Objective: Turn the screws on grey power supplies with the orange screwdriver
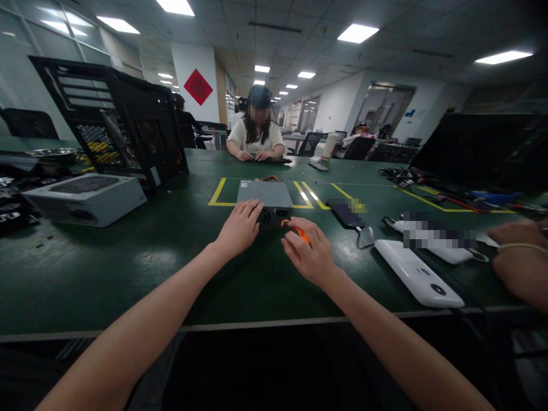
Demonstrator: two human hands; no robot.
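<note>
A grey power supply unit point(265, 195) lies on the green mat inside a yellow-taped box, its fan side facing me. My left hand point(240, 228) rests against its near left corner, fingers curled over the edge. My right hand point(309, 254) is closed around an orange-handled screwdriver point(295, 229), whose tip points at the unit's near face by the socket.
A second grey power supply point(85, 197) and an open black computer case point(124, 123) stand at the left. White power banks point(417, 277) and a dark phone point(346, 212) lie to the right, beside another person's arm point(520, 257). A seated person point(257, 134) works across the table.
</note>
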